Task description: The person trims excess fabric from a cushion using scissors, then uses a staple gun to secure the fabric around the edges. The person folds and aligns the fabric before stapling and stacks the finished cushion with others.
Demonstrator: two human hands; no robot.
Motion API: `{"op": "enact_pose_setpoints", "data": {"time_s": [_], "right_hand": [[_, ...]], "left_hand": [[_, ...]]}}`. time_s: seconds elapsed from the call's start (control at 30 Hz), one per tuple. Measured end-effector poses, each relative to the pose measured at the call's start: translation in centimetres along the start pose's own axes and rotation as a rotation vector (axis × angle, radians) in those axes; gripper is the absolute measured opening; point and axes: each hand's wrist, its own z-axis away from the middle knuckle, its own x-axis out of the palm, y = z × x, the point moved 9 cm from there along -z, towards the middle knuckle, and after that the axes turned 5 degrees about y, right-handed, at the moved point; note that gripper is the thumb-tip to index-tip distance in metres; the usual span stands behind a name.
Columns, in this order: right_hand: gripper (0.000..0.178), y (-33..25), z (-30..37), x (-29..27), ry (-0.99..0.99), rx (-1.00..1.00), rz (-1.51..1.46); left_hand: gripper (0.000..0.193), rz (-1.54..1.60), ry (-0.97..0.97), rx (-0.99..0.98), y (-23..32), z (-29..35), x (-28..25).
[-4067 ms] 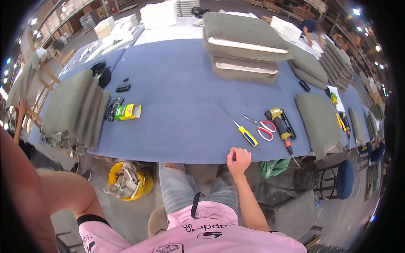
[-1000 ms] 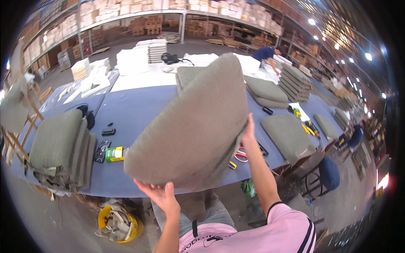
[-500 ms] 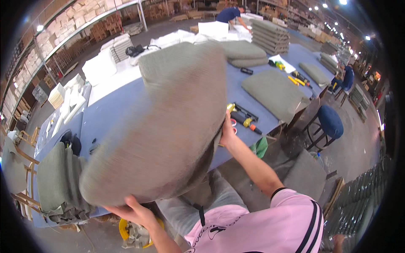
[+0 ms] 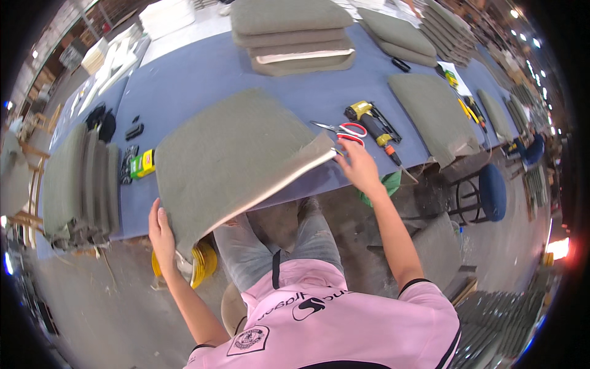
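A grey-green fabric seat cushion [image 4: 233,147] lies on the blue work table, its near edge jutting past the table's front. White padding shows along that edge, under the fabric. At the cushion's near left corner, my left hand [image 4: 161,232] rests against the side with fingers stretched out. My right hand [image 4: 358,167] is at the near right corner, its fingers apart and the tips close to the fabric edge. Just beyond those fingers lie red-handled scissors [image 4: 350,130]. A yellow and black staple gun [image 4: 373,123] lies to their right.
Stacked cushions stand at the far middle [image 4: 295,37] and on the left [image 4: 80,184]. Another cushion [image 4: 430,114] lies to the right. A green and yellow box [image 4: 143,164] sits left of the near cushion. A blue stool [image 4: 491,192] and a yellow container [image 4: 203,264] are below table height.
The cushion, held up and tilted in both hands before, now lies flat on the table. Both hands have loosened at its near corners. The view has tipped downward.
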Motion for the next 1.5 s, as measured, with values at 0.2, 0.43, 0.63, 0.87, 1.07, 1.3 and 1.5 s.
{"op": "enact_pose_setpoints", "data": {"time_s": [0.2,0.43,0.63,0.87,1.07,1.3,1.5], "right_hand": [[0.047,2.8,-1.4,6.8,-0.066,-0.1,0.154],[0.037,3.9,3.3,-4.2,-0.009,0.269,0.021],[0.028,-2.0,9.5,-8.9,-0.233,0.497,-0.457],[0.059,-14.1,9.4,-4.7,-0.463,-0.272,-0.055],[0.055,-14.5,8.0,-4.4,-0.528,-0.327,0.078],[0.053,-17.2,5.1,-5.4,-0.534,-0.459,0.294],[0.06,-20.9,3.2,-6.5,-0.472,-0.834,0.474]], "left_hand": [[0.074,0.175,-0.157,-0.294,-0.9,6.8,4.3],[0.095,0.066,-0.048,-0.148,2.2,7.5,3.5],[0.103,0.046,-0.267,-0.149,5.5,14.6,9.6],[0.059,-0.132,0.023,0.27,8.7,11.7,9.2],[0.046,-0.131,-0.034,0.188,6.9,11.5,11.5],[0.041,0.026,0.055,0.255,6.9,11.0,10.8],[0.042,0.049,0.055,0.257,6.8,10.8,10.7]]}}
